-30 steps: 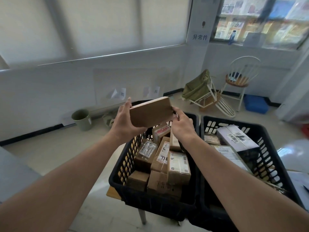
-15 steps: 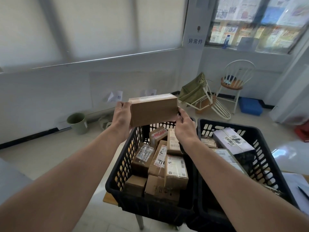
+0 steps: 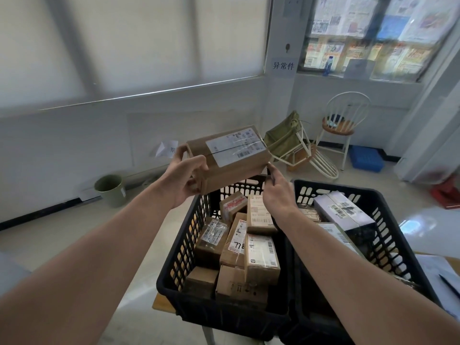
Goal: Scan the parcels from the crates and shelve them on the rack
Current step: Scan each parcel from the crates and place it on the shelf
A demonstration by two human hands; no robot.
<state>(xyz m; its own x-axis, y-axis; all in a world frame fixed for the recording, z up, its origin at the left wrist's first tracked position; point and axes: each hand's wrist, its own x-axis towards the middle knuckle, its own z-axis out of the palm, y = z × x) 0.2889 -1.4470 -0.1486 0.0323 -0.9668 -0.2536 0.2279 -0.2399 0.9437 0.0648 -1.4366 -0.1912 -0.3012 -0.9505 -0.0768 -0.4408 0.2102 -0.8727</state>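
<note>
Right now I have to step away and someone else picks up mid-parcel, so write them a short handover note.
Left hand grips the left end of a brown parcel; right hand pinches its lower right corner. The parcel is held above the left crate, shipping label facing up. Left crate holds many boxed parcels; right crate holds a few. No scanner or rack is in view. Left: scan this parcel, shelve it, then the rest.
</note>
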